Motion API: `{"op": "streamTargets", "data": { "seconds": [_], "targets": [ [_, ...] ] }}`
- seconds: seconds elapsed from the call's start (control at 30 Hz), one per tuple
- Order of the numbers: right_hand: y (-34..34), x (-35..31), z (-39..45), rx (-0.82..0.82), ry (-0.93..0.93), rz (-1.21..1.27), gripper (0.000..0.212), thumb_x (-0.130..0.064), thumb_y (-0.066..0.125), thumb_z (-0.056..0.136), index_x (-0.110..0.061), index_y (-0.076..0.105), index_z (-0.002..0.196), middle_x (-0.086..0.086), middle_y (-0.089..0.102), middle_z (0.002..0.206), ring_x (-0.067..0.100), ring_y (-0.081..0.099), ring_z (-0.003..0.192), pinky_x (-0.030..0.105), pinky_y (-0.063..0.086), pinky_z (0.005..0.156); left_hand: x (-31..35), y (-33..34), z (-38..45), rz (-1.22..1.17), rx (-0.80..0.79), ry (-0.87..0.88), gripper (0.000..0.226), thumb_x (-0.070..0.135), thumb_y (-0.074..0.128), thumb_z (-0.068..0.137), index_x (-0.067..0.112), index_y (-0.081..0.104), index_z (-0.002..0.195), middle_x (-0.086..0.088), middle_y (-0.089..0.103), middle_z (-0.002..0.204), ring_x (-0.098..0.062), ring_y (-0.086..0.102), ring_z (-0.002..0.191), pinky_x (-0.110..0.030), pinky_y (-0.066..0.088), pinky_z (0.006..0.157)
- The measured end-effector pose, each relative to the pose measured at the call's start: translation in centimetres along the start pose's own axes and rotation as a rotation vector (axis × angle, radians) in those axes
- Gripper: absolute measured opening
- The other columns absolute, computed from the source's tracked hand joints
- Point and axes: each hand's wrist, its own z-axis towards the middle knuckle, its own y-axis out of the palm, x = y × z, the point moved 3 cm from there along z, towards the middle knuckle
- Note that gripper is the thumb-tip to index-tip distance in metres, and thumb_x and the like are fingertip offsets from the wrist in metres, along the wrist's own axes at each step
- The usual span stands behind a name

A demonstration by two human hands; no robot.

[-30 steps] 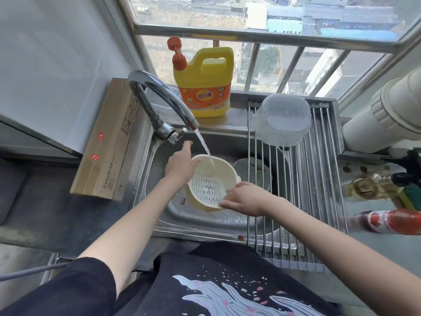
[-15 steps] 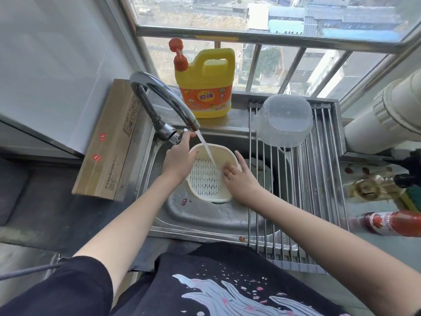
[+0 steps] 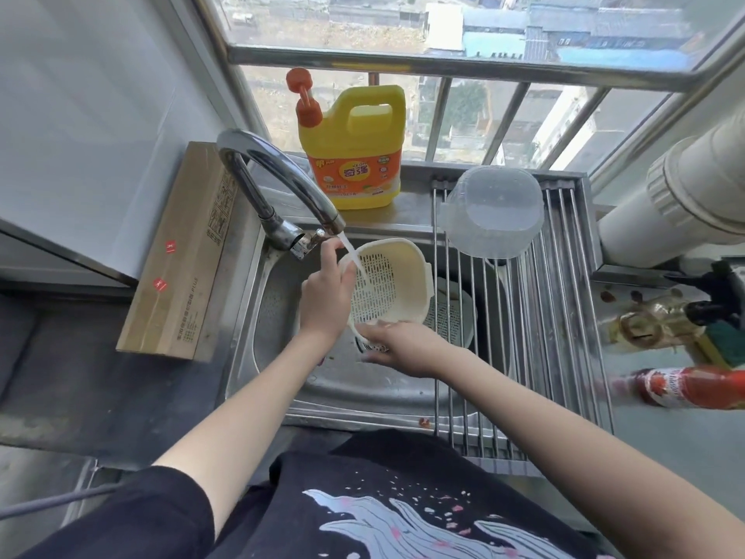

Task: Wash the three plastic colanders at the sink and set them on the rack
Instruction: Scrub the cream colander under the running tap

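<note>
Long brown cardboard box (image 3: 181, 252) along the left edge of the bench, beside the stainless steel sink (image 3: 258, 357). Yellow plastic detergent jug with orange pump (image 3: 354, 151) on the back ledge under the window. Curved chrome faucet (image 3: 278, 183) at the sink's back left corner, running; thin stream landing inside the cream perforated plastic colander (image 3: 391, 284).

Left hand (image 3: 324, 300) grasping the cream colander's left rim, thumb side up near the spout, fingers curled round the edge. Colander tilted, open face toward the camera, held above the basin and not resting on it. Right hand (image 3: 399, 349) at the colander's near lower rim, fingers curled under; seemingly gripping the edge, though blurred.

Second pale perforated plastic colander (image 3: 451, 316) lying low in the sink's right half, partly under the rack rods, untouched. Translucent white plastic colander (image 3: 494, 211) upside down at the back of the steel roll-up rod rack (image 3: 564, 336) spanning the sink's right side.

Red-labelled sauce bottle (image 3: 689, 387) lying on the bench at the right edge; gold-coloured object beyond it unclear.

Judged progress: one of three racked; one mid-rinse; one waiting in the basin. Left to do: finish rinsing, rack the cream one, wash and rack the last.
</note>
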Motion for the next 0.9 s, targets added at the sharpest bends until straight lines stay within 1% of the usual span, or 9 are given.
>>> {"op": "streamTargets", "data": {
  "seconds": [0.1, 0.17, 0.23, 0.4, 0.57, 0.67, 0.77, 0.83, 0.9],
  "targets": [
    [0.1, -1.5, 0.3, 0.160, 0.026, 0.178, 0.033, -0.029, 0.044, 0.100, -0.010, 0.044, 0.127, 0.015, 0.064, 0.106, 0.034, 0.058, 0.096, 0.036, 0.042, 0.075, 0.2, 0.7, 0.2, -0.068, 0.013, -0.034, 0.032, 0.023, 0.048, 0.097, 0.005, 0.041, 0.122, -0.011, 0.065, 0.072, -0.037, 0.060, 0.067, -0.035, 0.034, 0.058],
    [0.5, -1.8, 0.5, 0.247, 0.040, 0.106, 0.044, -0.018, 0.040, 0.101, -0.010, 0.032, 0.143, 0.017, 0.059, 0.125, 0.035, 0.054, 0.114, 0.040, 0.039, 0.094, -0.3, 0.7, 0.3, -0.124, 0.017, -0.110, 0.031, 0.022, 0.047, 0.097, 0.008, 0.038, 0.123, -0.012, 0.064, 0.073, -0.033, 0.057, 0.065, -0.032, 0.031, 0.057],
    [0.6, -1.3, 0.4, 0.251, 0.087, -0.055, 0.058, -0.008, 0.037, 0.099, -0.014, 0.013, 0.152, 0.015, 0.049, 0.141, 0.030, 0.037, 0.136, 0.044, 0.024, 0.113, -1.1, 1.0, -0.1, -0.166, -0.003, -0.193, 0.031, 0.023, 0.046, 0.097, 0.009, 0.036, 0.124, -0.013, 0.062, 0.075, -0.033, 0.058, 0.069, -0.031, 0.030, 0.057],
    [0.4, -1.6, 0.4, 0.189, 0.120, -0.363, 0.065, 0.003, 0.041, 0.093, -0.005, 0.012, 0.151, 0.010, 0.028, 0.155, 0.043, 0.024, 0.139, 0.060, 0.014, 0.113, -3.5, 2.4, -2.9, -0.208, -0.080, -0.486, 0.039, 0.022, 0.046, 0.096, 0.007, 0.031, 0.129, -0.014, 0.061, 0.107, -0.027, 0.056, 0.086, -0.031, 0.038, 0.067],
    [1.5, -3.6, 1.4, 0.159, 0.108, -0.446, 0.053, 0.000, 0.051, 0.089, 0.001, 0.032, 0.139, 0.012, 0.050, 0.138, 0.042, 0.039, 0.131, 0.058, 0.027, 0.105, -6.4, 4.0, -3.8, -0.677, -0.077, -0.972, 0.044, 0.019, 0.055, 0.093, 0.003, 0.033, 0.127, -0.015, 0.054, 0.108, -0.026, 0.057, 0.087, -0.030, 0.047, 0.061],
    [1.0, -4.8, 1.7, 0.116, 0.027, -0.500, 0.041, -0.003, 0.046, 0.092, -0.001, 0.039, 0.132, 0.011, 0.060, 0.125, 0.037, 0.047, 0.123, 0.058, 0.024, 0.107, -7.3, 4.0, -4.3, -0.673, -0.086, -1.018, 0.035, 0.009, 0.053, 0.092, 0.009, 0.034, 0.120, -0.011, 0.055, 0.095, -0.025, 0.058, 0.073, -0.032, 0.049, 0.059],
    [-1.0, -5.0, 1.6, -0.058, -0.060, -0.389, 0.036, -0.029, 0.034, 0.102, -0.011, 0.045, 0.132, 0.009, 0.066, 0.110, 0.027, 0.057, 0.108, 0.053, 0.020, 0.111, -8.3, 3.9, -4.3, -0.601, -0.200, -1.023, 0.037, 0.003, 0.052, 0.082, 0.002, 0.037, 0.116, -0.016, 0.055, 0.084, -0.025, 0.054, 0.058, -0.030, 0.042, 0.047],
    [-2.8, -4.3, 1.5, -0.152, -0.017, -0.162, 0.046, -0.040, 0.023, 0.104, -0.011, 0.057, 0.119, 0.012, 0.066, 0.107, 0.026, 0.057, 0.093, 0.037, 0.037, 0.089, -8.7, 3.7, -3.9, -0.534, -0.338, -0.978, 0.049, 0.006, 0.055, 0.071, -0.004, 0.040, 0.117, -0.023, 0.057, 0.081, -0.027, 0.054, 0.053, -0.032, 0.040, 0.047],
    [-4.3, -2.9, 2.1, -0.126, -0.001, -0.195, 0.042, -0.034, 0.025, 0.104, -0.010, 0.059, 0.109, 0.012, 0.064, 0.114, 0.028, 0.059, 0.099, 0.032, 0.038, 0.077, -8.2, 3.3, -3.3, -0.480, -0.449, -0.929, 0.037, 0.003, 0.054, 0.077, 0.004, 0.040, 0.111, -0.022, 0.057, 0.083, -0.028, 0.056, 0.057, -0.032, 0.042, 0.048]
  ]
}}
